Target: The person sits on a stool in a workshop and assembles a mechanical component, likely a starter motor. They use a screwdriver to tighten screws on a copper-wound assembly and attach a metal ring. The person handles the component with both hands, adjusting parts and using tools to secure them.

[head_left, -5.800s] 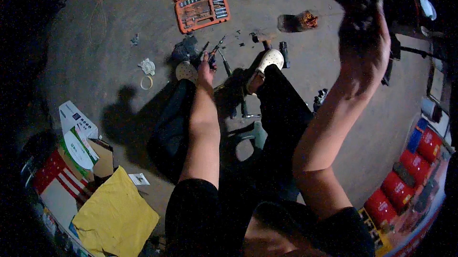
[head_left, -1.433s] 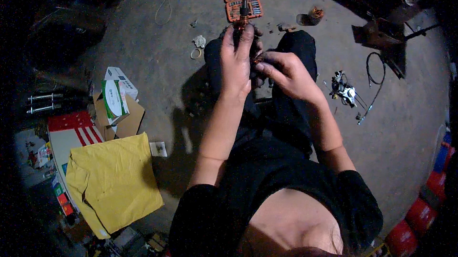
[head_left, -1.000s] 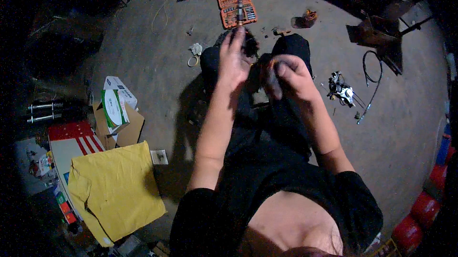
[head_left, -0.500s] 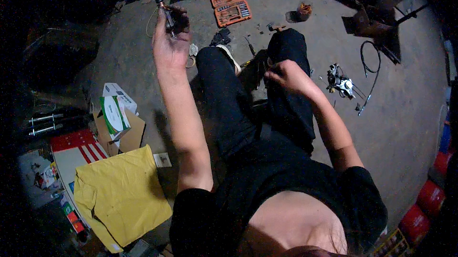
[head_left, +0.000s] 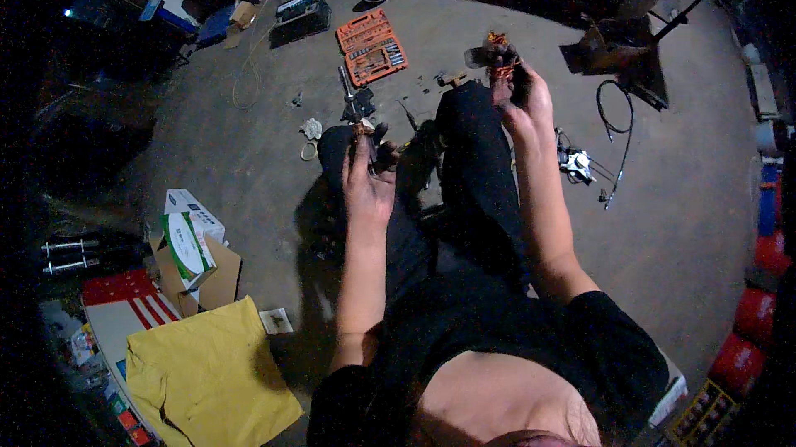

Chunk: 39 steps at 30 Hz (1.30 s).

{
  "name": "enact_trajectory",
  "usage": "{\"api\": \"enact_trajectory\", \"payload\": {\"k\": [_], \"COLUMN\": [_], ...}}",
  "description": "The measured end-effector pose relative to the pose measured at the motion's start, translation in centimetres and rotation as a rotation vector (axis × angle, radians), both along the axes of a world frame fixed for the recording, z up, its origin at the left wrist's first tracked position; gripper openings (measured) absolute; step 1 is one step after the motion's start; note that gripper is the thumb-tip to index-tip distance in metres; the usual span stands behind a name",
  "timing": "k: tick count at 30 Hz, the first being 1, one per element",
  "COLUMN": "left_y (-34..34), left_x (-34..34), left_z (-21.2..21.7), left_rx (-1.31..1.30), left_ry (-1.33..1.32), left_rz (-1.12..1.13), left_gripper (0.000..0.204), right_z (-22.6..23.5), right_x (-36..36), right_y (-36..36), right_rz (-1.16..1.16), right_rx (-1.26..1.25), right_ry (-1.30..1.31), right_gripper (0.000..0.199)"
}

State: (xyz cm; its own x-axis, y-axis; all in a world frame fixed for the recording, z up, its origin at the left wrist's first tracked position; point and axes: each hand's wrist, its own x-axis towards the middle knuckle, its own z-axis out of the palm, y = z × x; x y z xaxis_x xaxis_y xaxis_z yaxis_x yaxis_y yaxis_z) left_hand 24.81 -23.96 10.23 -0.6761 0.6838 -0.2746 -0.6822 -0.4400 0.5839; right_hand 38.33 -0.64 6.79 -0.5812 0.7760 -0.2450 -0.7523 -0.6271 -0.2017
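Note:
My left hand (head_left: 371,182), its fingertips blackened, is closed on a slim metal shaft (head_left: 348,92) with a brass-coloured collar. The shaft points away from me above my left knee; its lower end is partly hidden by the fingers. Out past my right knee, my right hand (head_left: 528,103) has its grimy fingers curled against a dark piece with copper-coloured strands (head_left: 502,72). What kind of part that is, I cannot make out. Just beyond it shows an orange-brown clump (head_left: 496,37), overlapping it in view.
An open orange socket-set case (head_left: 373,49) lies ahead on the floor, near a black toolbox (head_left: 300,16). To the right are a silver mechanical part (head_left: 576,165) and a looped black cable (head_left: 615,128). Cartons (head_left: 191,240) and a yellow cloth (head_left: 211,372) are at left.
My left hand has come down and inward with the metal shaft. My right hand has moved from beside my right knee outward to the copper-coloured piece. The view has shifted.

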Motion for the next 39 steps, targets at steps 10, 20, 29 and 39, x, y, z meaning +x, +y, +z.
{"api": "enact_trajectory", "payload": {"k": [10, 20, 29, 39], "left_y": [1.2, 0.8, 1.1, 0.4], "left_x": [-1.7, -4.1, -6.9, 0.6], "left_z": [-4.5, -5.6, -0.8, 4.6], "left_rx": [0.105, 0.013, -0.122, -0.043], "left_ry": [-0.351, -0.215, 0.277, 0.310], "left_rz": [0.061, -0.036, -0.232, -0.325], "left_gripper": [0.016, 0.017, 0.020, 0.023], "right_z": [4.3, 4.5, 5.5, 7.0], "right_x": [0.6, 0.9, -0.2, -4.6], "right_y": [-3.0, -4.4, -7.2, -7.4], "right_rz": [0.089, 0.103, 0.915, 0.013], "right_rx": [-0.175, 0.290, 2.101, 0.567], "right_ry": [-0.124, -0.056, -1.140, -0.378], "right_gripper": [0.019, 0.026, 0.022, 0.032]}}
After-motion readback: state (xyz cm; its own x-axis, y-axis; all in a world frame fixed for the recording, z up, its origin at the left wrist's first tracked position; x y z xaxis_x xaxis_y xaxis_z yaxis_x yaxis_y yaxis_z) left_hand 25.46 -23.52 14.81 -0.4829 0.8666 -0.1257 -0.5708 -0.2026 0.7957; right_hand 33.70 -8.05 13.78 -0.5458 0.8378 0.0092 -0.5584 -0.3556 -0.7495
